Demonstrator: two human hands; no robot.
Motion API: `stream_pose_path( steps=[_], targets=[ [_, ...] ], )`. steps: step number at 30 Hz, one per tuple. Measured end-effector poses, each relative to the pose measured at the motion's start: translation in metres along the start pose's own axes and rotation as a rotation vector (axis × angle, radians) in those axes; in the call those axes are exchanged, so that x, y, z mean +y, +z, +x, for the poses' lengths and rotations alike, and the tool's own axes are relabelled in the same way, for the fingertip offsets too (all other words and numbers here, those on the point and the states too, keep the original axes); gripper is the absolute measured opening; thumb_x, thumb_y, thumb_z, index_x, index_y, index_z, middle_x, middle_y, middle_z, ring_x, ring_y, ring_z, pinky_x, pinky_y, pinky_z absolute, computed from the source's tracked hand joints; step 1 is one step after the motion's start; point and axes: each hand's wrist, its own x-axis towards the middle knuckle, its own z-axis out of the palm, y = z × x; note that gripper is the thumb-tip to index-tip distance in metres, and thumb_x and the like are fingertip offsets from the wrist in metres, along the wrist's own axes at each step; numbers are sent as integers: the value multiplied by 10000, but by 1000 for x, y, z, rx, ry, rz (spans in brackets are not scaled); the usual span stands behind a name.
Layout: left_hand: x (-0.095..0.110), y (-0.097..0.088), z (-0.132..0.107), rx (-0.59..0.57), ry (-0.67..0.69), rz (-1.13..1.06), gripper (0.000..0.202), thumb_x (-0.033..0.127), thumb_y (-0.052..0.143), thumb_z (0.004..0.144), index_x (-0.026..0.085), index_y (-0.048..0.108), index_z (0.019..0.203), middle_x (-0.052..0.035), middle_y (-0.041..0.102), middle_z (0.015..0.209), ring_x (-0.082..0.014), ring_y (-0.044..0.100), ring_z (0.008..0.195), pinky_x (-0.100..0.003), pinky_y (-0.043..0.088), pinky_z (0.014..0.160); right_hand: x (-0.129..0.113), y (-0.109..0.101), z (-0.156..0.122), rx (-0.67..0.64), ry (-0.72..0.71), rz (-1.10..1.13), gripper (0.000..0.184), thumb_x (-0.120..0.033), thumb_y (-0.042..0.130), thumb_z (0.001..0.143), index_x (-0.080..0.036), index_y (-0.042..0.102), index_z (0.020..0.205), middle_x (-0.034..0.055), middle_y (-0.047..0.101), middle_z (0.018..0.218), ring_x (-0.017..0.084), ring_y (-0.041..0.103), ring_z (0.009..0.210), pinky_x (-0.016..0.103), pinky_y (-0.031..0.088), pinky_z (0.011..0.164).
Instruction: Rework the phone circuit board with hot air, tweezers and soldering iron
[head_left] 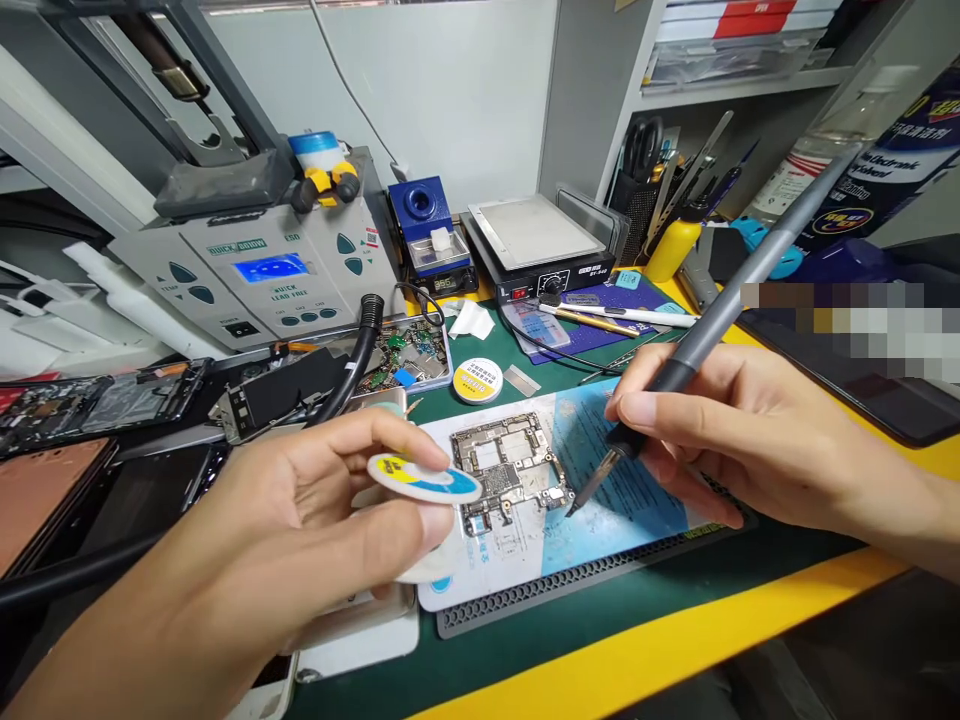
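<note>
Head view: the left hand (247, 530) pinches a flat yellow-and-blue spool (424, 480); the right hand (720, 430) grips a soldering iron (712, 330), its tip at the right edge of a phone logic board (510, 470) on a printed blue sheet (615, 470). Beyond the board sit a round tin (478, 380), a black hose (360, 360) and a soldering station (262, 265).
</note>
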Motion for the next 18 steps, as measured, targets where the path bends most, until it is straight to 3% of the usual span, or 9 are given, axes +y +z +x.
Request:
stream_pose_path(
  steps=[6, 11, 14, 18],
  targets=[
    [2, -7, -1, -25, -17, 13, 433, 494, 997, 627, 263, 837, 956, -71, 779, 754, -210, 715, 637, -272, 584, 588, 1, -3, -1, -7, 11, 20, 411, -550, 860, 940, -201, 678, 821, -26, 653, 556, 82, 549, 369, 139, 432, 342],
    [1, 1, -10, -46, -37, -164, 545, 461, 1039, 623, 258, 828, 1082, -83, 828, 950, -227, 772, 762, -275, 614, 671, -4, 2, 1, 102, -86, 116, 404, -578, 849, 943, -267, 717, 1164, 68, 850, 861, 152, 692, 439, 172, 488, 333],
    [-3, 8, -11, -60, 65, -217, 551, 456, 1051, 627, 239, 821, 1079, -72, 823, 948, -205, 759, 844, -237, 587, 730, -10, 10, 0, 86, -182, 72, 372, -552, 824, 973, -275, 706, 1191, 84, 854, 1005, 159, 736, 546, 179, 506, 371],
    [-6, 17, -9, -75, 179, -227, 513, 485, 1054, 640, 267, 820, 1042, -16, 776, 863, -139, 682, 813, -191, 516, 721, -18, 25, -1, -44, -97, 70, 443, -393, 989, 817, -225, 694, 1102, 44, 817, 1029, 76, 651, 560, 146, 485, 436]
  ],
)
